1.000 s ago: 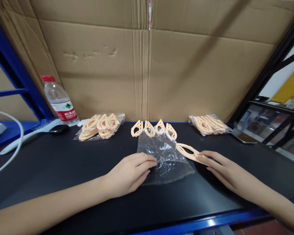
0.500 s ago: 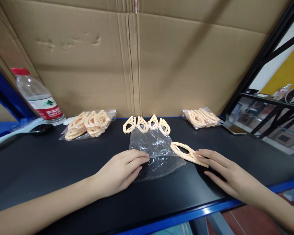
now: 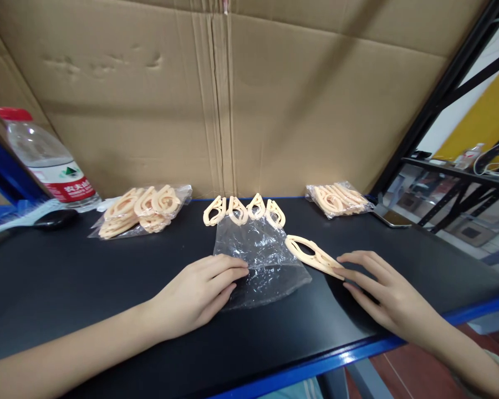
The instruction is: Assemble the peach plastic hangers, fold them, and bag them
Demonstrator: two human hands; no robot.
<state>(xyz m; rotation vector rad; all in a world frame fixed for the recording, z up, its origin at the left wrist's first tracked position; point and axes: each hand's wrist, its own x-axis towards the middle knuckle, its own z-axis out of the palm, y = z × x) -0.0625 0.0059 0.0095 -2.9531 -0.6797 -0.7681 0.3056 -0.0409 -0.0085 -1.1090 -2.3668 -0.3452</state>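
A clear plastic bag [image 3: 264, 271] lies flat on the black table. My left hand [image 3: 203, 288] rests on the bag's left side, fingers extended and close together. To the right of the bag lies a cream plastic piece [image 3: 311, 256], its left end beside the bag's edge. My right hand [image 3: 385, 288] touches the piece's right end with its fingertips, fingers spread. Several smaller-looking cream pieces [image 3: 238, 210] stand in a row along the bag's far edge.
Bagged cream pieces lie at the back left [image 3: 139, 210] and back right [image 3: 339, 199]. A water bottle [image 3: 56, 166] and a black spoon-shaped object [image 3: 56, 219] are at the left. A phone-like object [image 3: 393, 217] lies right, before a cardboard wall [image 3: 316, 100].
My right hand's fingers have loosened and spread at the end of the cream piece. The whole view has shifted slightly; my left hand stays on the bag.
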